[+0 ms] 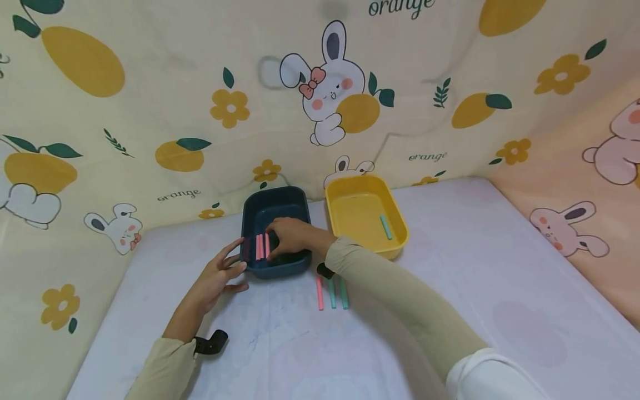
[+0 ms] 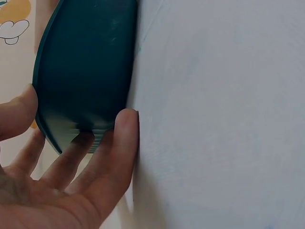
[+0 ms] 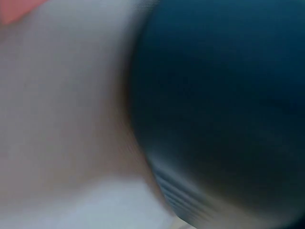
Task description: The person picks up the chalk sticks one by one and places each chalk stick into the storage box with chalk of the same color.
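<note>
Head cam: R grip (image 1: pixel 291 235) pinches slim, straight pink stick (image 1: pixel 267 244); L grip (image 1: pixel 216 276), spread, touches dk-blue tray (image 1: pixel 281 270).

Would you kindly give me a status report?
Left hand touching blue tray; right hand holding pink stick inside it; nothing visibly in the way.

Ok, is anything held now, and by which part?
The right hand is at the dark blue bin's rightmost pink stick; whether it pinches it, and where, cannot be told. The left hand touches the bin's left end.
</note>
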`<state>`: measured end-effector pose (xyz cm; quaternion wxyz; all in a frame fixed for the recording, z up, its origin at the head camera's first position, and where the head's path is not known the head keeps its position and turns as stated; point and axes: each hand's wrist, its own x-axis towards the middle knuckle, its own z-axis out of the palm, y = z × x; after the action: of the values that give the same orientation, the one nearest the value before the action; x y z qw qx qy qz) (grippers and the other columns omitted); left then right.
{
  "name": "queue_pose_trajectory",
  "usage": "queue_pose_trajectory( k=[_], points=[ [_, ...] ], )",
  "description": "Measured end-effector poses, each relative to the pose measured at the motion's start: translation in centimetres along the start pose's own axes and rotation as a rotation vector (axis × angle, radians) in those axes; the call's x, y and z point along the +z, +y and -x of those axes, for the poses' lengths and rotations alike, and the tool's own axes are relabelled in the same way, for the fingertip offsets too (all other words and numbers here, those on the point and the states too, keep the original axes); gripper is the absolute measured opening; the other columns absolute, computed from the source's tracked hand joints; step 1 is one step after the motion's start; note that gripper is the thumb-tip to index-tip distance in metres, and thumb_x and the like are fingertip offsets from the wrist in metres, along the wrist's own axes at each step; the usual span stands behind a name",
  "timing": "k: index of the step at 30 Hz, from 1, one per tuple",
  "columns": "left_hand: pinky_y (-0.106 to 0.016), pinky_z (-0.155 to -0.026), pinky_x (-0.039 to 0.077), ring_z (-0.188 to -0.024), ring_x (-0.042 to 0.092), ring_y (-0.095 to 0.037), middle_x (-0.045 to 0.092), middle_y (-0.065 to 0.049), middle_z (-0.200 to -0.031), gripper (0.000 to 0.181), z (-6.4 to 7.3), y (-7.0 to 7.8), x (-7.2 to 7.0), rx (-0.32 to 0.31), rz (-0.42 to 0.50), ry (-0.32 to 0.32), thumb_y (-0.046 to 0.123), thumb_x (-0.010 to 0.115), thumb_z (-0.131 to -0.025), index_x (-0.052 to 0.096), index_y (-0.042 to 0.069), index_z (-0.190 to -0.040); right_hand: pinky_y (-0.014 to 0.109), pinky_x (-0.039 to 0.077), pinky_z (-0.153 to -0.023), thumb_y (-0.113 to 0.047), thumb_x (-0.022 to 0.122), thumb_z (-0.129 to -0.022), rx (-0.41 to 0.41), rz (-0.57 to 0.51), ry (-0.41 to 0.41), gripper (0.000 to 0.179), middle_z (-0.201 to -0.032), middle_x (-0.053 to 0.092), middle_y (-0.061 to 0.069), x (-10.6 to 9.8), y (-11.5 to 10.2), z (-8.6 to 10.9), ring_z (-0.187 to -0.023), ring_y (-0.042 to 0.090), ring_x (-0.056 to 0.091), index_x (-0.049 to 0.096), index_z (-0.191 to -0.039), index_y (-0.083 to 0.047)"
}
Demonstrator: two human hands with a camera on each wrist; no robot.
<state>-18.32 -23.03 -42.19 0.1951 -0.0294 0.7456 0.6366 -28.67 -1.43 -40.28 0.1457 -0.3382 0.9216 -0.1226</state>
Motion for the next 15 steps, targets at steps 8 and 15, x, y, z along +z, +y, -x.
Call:
queue_pose_trajectory(
  k=[8,15],
  points=[
    [-0.045,-0.09,0.059,-0.14,0.038,-0.04,0.024,-0.021,-0.163,0.068,-0.2,-0.1,0.1,-0.014,-0.018,0.007,0.015,0.053,-0.103,0.02,0.036,-0.159,0.035,0.04,-0.116,-0.052,0.075,-0.083,0.006,0.03,0.002,0.074,-0.147,0.053,0.006,1.0,0.1,-1.6,-0.134,0.02,0.05,0.054,-0.142,-0.012],
    [-0.044,-0.091,0.059,-0.141,0.037,-0.042,0.023,-0.02,-0.164,0.068,-0.4,-0.3,-0.1,-0.024,-0.023,0.013,0.015,0.052,-0.103,0.02,0.036,-0.158,0.035,0.038,-0.117,-0.053,0.073,-0.085,-0.003,0.079,-0.022,0.074,-0.15,0.05,0.006,1.4,-0.1,-2.1,-0.138,0.023,0.046,0.052,-0.145,-0.013]
  ],
)
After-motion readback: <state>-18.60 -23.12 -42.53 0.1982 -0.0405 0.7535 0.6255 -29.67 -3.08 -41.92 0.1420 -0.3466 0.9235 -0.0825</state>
